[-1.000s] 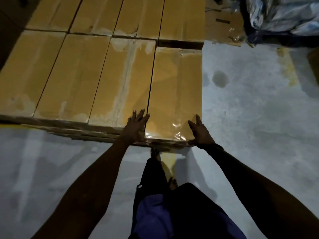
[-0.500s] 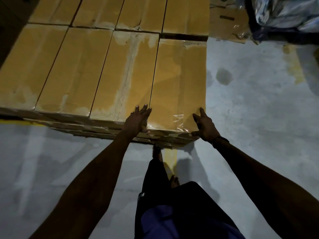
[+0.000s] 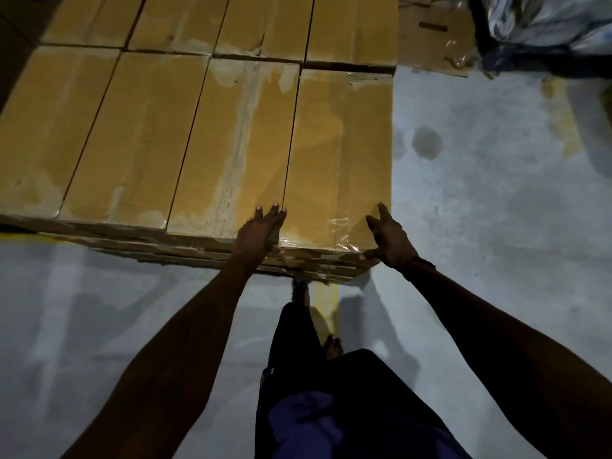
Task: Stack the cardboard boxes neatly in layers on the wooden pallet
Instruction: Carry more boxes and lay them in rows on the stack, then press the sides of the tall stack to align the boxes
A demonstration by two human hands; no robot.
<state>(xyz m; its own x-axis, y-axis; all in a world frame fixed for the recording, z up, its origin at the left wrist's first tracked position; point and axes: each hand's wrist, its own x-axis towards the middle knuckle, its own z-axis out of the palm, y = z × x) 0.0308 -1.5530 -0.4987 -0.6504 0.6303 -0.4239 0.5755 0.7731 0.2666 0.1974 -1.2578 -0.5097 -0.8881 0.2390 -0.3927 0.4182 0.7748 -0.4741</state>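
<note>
On the stack, both hands still press the end box (image 3: pixel 337 160).

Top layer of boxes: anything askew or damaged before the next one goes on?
Mostly flush. The rightmost box between the left hand and right hand has loose, wrinkled clear tape at its near corner; its neighbour shows pale patches where tape has peeled.
</note>
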